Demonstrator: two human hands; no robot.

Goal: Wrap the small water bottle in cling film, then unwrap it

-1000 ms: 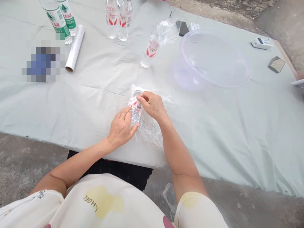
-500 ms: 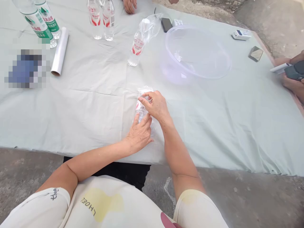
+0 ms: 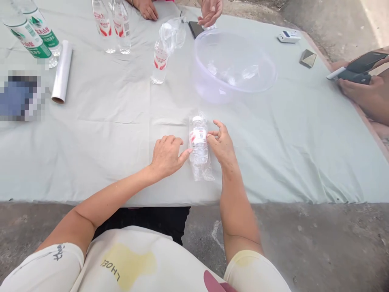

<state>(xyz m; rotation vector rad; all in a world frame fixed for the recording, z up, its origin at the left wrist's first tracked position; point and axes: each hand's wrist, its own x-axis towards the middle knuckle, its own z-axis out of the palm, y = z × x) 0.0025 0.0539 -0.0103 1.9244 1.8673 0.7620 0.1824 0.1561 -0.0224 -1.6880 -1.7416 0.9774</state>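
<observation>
My left hand and right hand rest open on either side of a water bottle wrapped in clear plastic film, which lies on a pale cloth just in front of a clear plastic basin. Neither hand grips it: my right fingertips touch its side, and my left forefinger sits just beside it. Left of the basin lies a second bottle trailing loose film, while a co-worker's hand hovers beyond the rim.
</observation>
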